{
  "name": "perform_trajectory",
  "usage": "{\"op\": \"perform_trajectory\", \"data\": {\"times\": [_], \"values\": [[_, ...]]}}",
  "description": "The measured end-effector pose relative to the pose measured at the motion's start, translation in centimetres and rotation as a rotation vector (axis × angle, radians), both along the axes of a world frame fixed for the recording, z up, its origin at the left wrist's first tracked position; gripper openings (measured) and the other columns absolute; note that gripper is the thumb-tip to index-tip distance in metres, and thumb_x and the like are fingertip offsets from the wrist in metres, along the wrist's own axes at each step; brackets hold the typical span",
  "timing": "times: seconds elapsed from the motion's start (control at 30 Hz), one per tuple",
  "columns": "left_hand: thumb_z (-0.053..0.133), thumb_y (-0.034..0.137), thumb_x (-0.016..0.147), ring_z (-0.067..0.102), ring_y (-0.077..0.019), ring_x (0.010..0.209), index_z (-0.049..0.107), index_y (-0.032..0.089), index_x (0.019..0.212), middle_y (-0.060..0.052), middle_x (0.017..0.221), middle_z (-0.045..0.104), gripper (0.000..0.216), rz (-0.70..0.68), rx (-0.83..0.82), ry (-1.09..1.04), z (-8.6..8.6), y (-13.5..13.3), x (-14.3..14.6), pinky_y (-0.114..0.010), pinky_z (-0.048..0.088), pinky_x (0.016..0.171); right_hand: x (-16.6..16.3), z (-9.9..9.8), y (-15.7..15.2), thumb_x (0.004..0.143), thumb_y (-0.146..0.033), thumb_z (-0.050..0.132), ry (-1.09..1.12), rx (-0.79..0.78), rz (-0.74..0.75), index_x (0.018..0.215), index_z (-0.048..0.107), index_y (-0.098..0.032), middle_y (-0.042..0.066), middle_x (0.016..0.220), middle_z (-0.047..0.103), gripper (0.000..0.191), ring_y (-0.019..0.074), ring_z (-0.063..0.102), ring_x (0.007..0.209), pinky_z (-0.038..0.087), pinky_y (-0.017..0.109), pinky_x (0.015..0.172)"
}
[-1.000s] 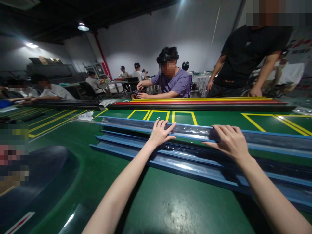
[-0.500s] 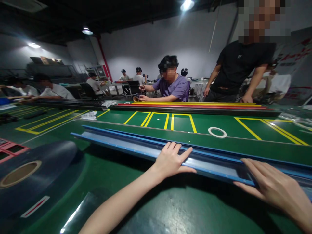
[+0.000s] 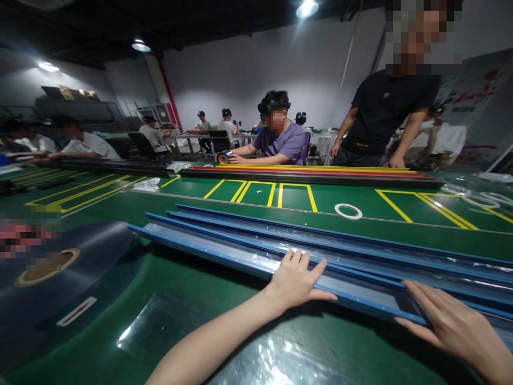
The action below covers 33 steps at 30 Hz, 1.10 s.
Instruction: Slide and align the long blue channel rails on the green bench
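Note:
A long blue channel strip (image 3: 236, 252) with a pale, shiny inner face runs slantwise in front of me. My left hand (image 3: 298, 280) grips it near the middle, fingers over the far side and thumb along the near edge. Farther right, my right hand (image 3: 451, 321) clasps the same strip, its thumb at the near edge and fingers over the top. More blue channel strips (image 3: 248, 227) lie just behind, close beside the held one. Its right end is hidden beyond my right hand.
A large roll of clear film (image 3: 108, 256) lies at left, near a glossy clear sheet (image 3: 280, 361) on the green table. A white ring (image 3: 348, 211) lies farther back. Black, red and yellow strips (image 3: 312, 174) span the far side, where a seated person (image 3: 280, 141) holds a small roll.
Both hands and the held strip have come nearer to me, away from the strips behind, which show more now. The view has shifted slightly. The seated person's raised hand has lowered to the roll.

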<state>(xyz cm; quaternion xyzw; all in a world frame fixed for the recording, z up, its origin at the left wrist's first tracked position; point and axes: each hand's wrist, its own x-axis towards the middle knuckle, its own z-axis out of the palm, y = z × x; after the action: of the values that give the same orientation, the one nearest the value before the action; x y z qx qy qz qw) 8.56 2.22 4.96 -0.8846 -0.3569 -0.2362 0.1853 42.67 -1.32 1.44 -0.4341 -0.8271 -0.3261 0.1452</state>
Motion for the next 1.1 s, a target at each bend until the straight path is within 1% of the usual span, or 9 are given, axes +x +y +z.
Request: {"op": "perform_trajectory", "data": {"times": [0.07,0.13,0.27,0.43,0.53,0.67,0.83,0.97,1.1], "values": [[0.028,0.077,0.074,0.058,-0.0240,0.083,0.056,0.021,0.121,-0.012,0.088,0.063,0.078,-0.002,-0.024,0.006,-0.4,-0.1,0.5,-0.036,0.044,0.077,0.9,-0.4,-0.2,0.071,-0.057,0.056,0.015,-0.046,-0.012,0.100,0.067,-0.026,0.014,0.097,0.069,0.043,0.0300,0.065,0.084,0.055,0.039,0.071],[0.027,0.077,0.074,0.057,-0.0238,0.083,0.055,0.023,0.122,-0.012,0.089,0.063,0.078,-0.005,-0.044,0.007,-1.0,-0.1,1.0,-0.036,0.044,0.076,1.2,-0.3,-0.5,0.072,-0.057,0.055,0.023,-0.041,-0.007,0.099,0.067,-0.027,0.014,0.097,0.069,0.042,0.0302,0.066,0.084,0.055,0.039,0.070],[0.028,0.077,0.074,0.057,-0.0241,0.084,0.054,0.025,0.123,-0.011,0.092,0.063,0.076,-0.010,-0.081,0.007,-2.1,0.1,1.5,-0.036,0.044,0.076,1.0,0.0,-1.0,0.074,-0.055,0.054,-0.004,-0.039,-0.006,0.096,0.069,-0.023,0.016,0.094,0.069,0.042,0.0297,0.066,0.081,0.057,0.037,0.067],[0.028,0.076,0.075,0.056,-0.0230,0.082,0.054,0.024,0.123,-0.011,0.090,0.062,0.076,-0.017,-0.111,0.028,-2.8,0.5,0.9,-0.036,0.044,0.075,0.5,-0.5,-0.7,0.076,-0.056,0.053,-0.006,-0.146,-0.051,0.100,0.069,-0.018,0.015,0.096,0.069,0.047,0.0279,0.067,0.083,0.057,0.034,0.070],[0.029,0.077,0.074,0.056,-0.0227,0.081,0.056,0.023,0.121,-0.011,0.088,0.062,0.076,-0.011,-0.092,0.032,-3.3,0.9,0.3,-0.035,0.044,0.074,-0.2,-0.9,-0.2,0.076,-0.058,0.050,0.024,-0.154,-0.043,0.100,0.068,-0.016,0.014,0.094,0.070,0.051,0.0266,0.067,0.082,0.056,0.034,0.068],[0.029,0.077,0.074,0.056,-0.0229,0.080,0.057,0.024,0.120,-0.011,0.088,0.062,0.076,-0.010,-0.059,0.034,-4.1,1.2,-0.4,-0.035,0.044,0.072,-1.4,-1.2,0.2,0.076,-0.059,0.050,0.087,-0.173,-0.007,0.099,0.066,-0.018,0.011,0.091,0.070,0.050,0.0242,0.066,0.078,0.054,0.033,0.066],[0.029,0.077,0.074,0.055,-0.0222,0.079,0.057,0.026,0.120,-0.010,0.088,0.061,0.075,0.003,-0.065,0.045,-4.6,1.8,-0.6,-0.035,0.044,0.071,-2.6,-1.9,0.8,0.079,-0.059,0.044,0.094,-0.111,0.002,0.097,0.066,-0.015,0.013,0.088,0.070,0.051,0.0246,0.066,0.075,0.053,0.033,0.064],[0.030,0.078,0.073,0.055,-0.0219,0.080,0.056,0.029,0.122,-0.010,0.090,0.061,0.074,0.028,-0.079,0.055,-4.8,3.1,-1.3,-0.034,0.044,0.072,-3.8,-1.9,1.6,0.080,-0.060,0.042,0.092,-0.124,-0.047,0.096,0.066,-0.015,0.013,0.086,0.070,0.054,0.0254,0.065,0.072,0.052,0.034,0.062],[0.033,0.077,0.073,0.054,-0.0216,0.083,0.054,0.030,0.124,-0.010,0.094,0.061,0.072,0.037,-0.086,0.079,-4.7,4.6,-2.6,-0.035,0.044,0.077,-5.8,-1.5,2.1,0.081,-0.060,0.040,0.089,-0.139,-0.093,0.097,0.065,-0.013,0.013,0.085,0.069,0.056,0.0246,0.065,0.069,0.051,0.033,0.059]]}}
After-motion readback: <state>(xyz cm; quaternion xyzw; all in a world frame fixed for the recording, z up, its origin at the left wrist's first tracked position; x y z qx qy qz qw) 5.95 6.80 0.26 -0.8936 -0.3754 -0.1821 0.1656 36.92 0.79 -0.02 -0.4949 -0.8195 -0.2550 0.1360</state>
